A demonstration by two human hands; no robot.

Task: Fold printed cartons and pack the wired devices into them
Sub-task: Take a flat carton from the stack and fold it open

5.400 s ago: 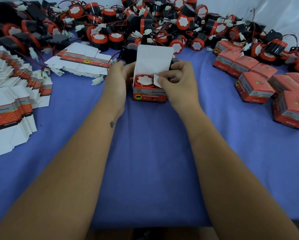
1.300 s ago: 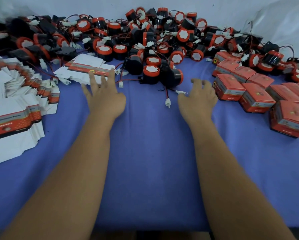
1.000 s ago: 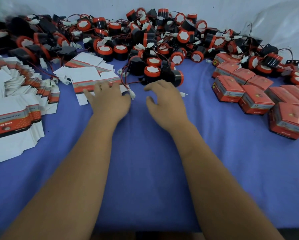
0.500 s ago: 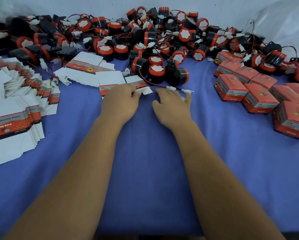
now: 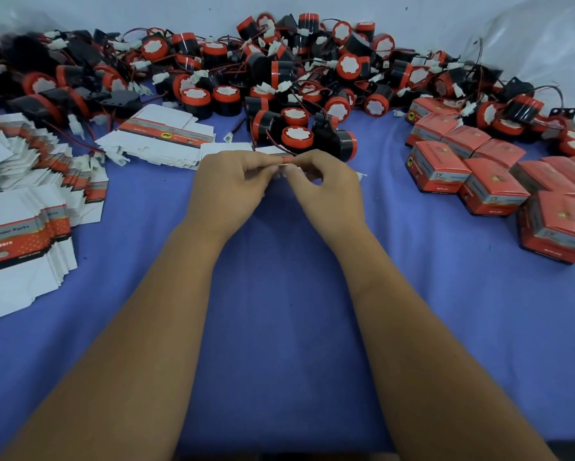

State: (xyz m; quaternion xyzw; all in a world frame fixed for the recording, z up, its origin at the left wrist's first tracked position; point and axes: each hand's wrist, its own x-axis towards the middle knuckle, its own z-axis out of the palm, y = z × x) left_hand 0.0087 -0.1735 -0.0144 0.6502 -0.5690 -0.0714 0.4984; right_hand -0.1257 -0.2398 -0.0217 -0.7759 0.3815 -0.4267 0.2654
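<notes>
— So, why are both sets of fingers bunched together like that?

— They pinch one flat white-and-red printed carton blank (image 5: 281, 160) between them, left hand (image 5: 228, 186) and right hand (image 5: 324, 188) meeting at its edge, probably to pop it open.

— And the goods?

— Just behind the blank sits the heap of black-and-red round wired devices (image 5: 299, 136); right of it, closed red cartons (image 5: 492, 189); left, a stack of flat blanks (image 5: 159, 138).

— Different from half a second ago?

— Then the hands lay flat on the blue cloth (image 5: 279, 327); now the blank is lifted.
</notes>
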